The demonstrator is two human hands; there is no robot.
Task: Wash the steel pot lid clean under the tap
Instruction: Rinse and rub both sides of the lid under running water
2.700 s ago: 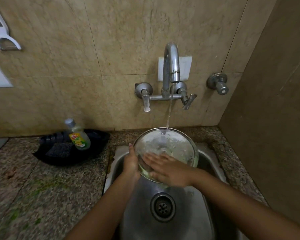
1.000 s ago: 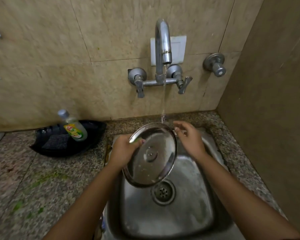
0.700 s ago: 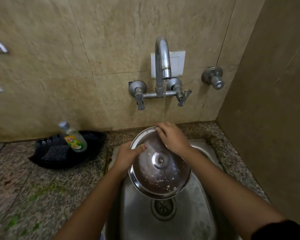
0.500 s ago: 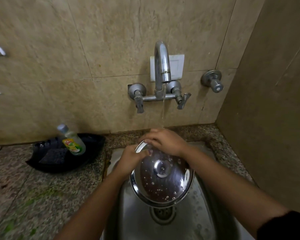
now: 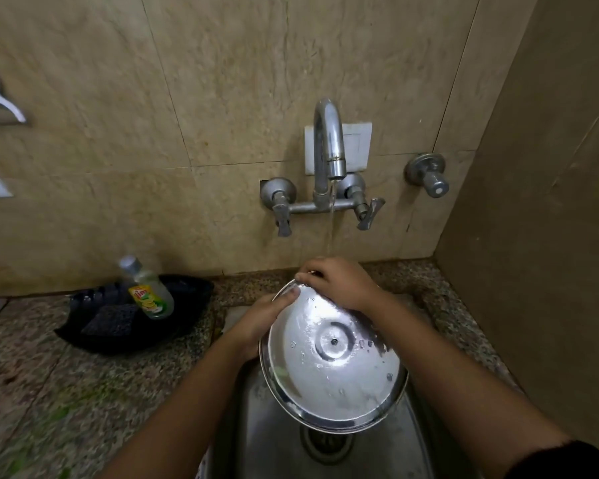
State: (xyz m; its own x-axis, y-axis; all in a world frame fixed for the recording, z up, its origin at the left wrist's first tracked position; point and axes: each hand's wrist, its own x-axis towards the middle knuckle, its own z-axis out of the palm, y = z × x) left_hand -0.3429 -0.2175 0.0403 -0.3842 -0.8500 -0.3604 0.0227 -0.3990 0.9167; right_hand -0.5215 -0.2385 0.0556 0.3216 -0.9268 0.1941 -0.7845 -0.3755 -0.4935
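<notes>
The round steel pot lid point(image 5: 332, 368) hangs tilted over the steel sink point(image 5: 256, 437), its wet inner face toward me with a small rivet at the centre. My left hand point(image 5: 256, 323) grips its left rim, thumb lying on the upper edge. My right hand point(image 5: 339, 283) curls over the lid's top rim, fingers closed on the edge. A thin stream of water falls from the chrome tap point(image 5: 329, 150) onto the back of my right hand. A small greenish smear sits near the lid's lower left rim.
A black tray point(image 5: 187, 326) on the speckled granite counter point(image 5: 66, 392) holds a dish soap bottle point(image 5: 147, 288) and a dark scrub pad point(image 5: 109, 319). The sink drain point(image 5: 325, 444) lies below the lid. A second valve point(image 5: 427, 176) sticks out of the tiled wall; a side wall closes the right.
The lid was turned over from its other face to the riveted face and tipped toward me. My right hand moved from rubbing the surface to gripping the top rim.
</notes>
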